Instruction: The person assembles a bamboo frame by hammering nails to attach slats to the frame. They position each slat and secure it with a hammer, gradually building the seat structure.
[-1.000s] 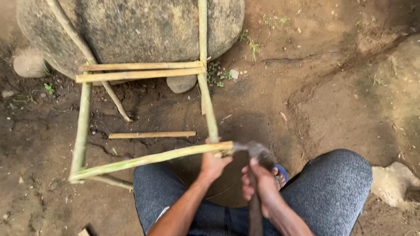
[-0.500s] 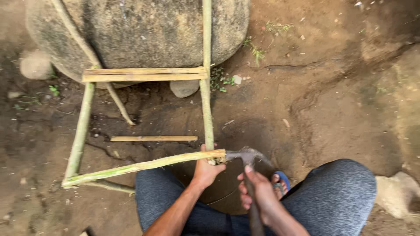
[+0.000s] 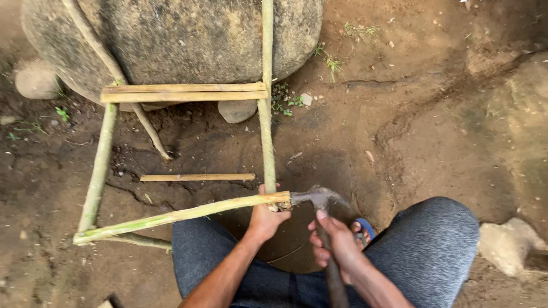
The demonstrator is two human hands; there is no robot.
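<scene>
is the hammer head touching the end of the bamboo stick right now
Touching. The head view shows the hammer head butted against the bamboo stick end, no gap visible.

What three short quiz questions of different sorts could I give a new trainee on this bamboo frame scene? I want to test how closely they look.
1. True or false: the right hand holds the hammer by its handle.
2. What does the left hand grip? A) the big rock B) the corner where the near bamboo pole meets the right upright C) the loose short stick
3. Fill in: the hammer's head lies against the end of the near ____ pole.

Key: 1 true; 2 B; 3 bamboo.
</scene>
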